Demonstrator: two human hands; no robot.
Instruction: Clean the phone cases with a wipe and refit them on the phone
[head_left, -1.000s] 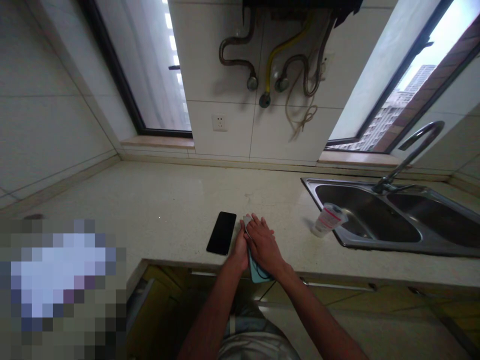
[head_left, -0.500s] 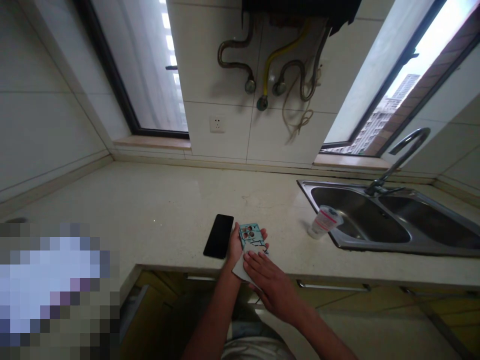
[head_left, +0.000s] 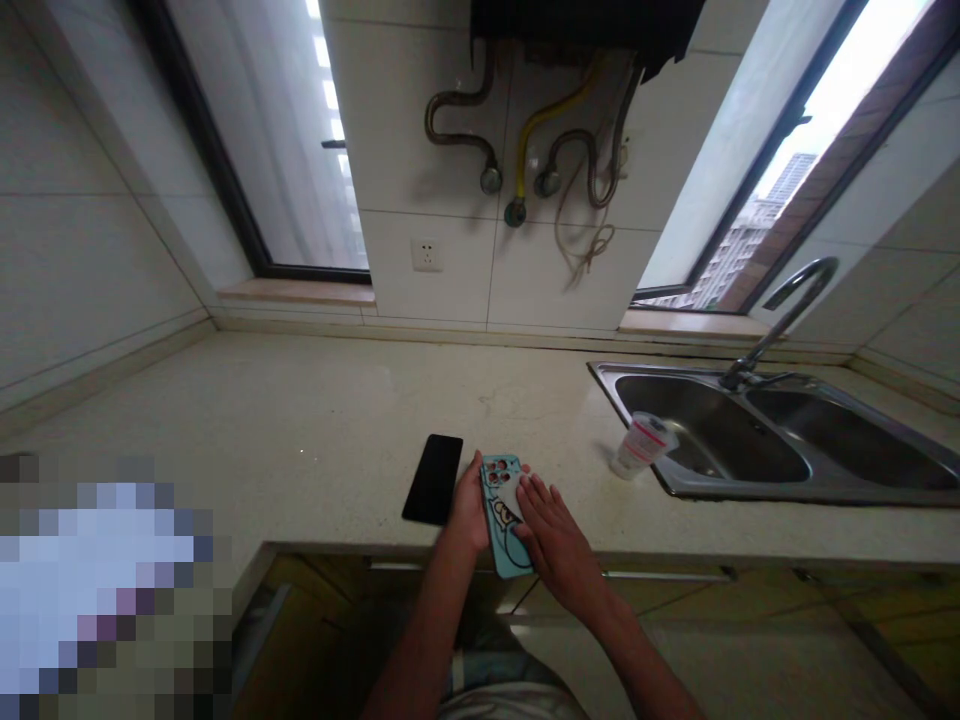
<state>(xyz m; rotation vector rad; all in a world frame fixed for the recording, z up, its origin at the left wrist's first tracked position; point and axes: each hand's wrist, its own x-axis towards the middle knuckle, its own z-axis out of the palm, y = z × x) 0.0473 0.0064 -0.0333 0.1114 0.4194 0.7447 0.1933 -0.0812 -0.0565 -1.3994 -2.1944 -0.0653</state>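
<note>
My left hand (head_left: pixel 470 508) is wrapped round a phone case (head_left: pixel 510 555), light blue with a cartoon drawing and several round camera holes, held at the counter's front edge. Across the right side of the case lies my right hand (head_left: pixel 559 540), its fingers stretched out and pressing a white cloth (head_left: pixel 513 488) against the surface. Most of the cloth is hidden under that hand. Just left of my left hand, a black phone (head_left: pixel 433 478) rests flat on the counter, dark screen up.
A clear plastic cup (head_left: pixel 643 445) with red stripes leans at the rim of the double steel sink (head_left: pixel 675 490). The tap (head_left: pixel 780 320) arches over the sink. Drawers with handles (head_left: pixel 667 575) sit below the pale counter (head_left: pixel 337 400). Pipes (head_left: pixel 525 150) hang on the wall.
My right hand has slid up and to the right over the case with the cloth, uncovering the cartoon and the case's lower part. The left hand keeps its hold.
</note>
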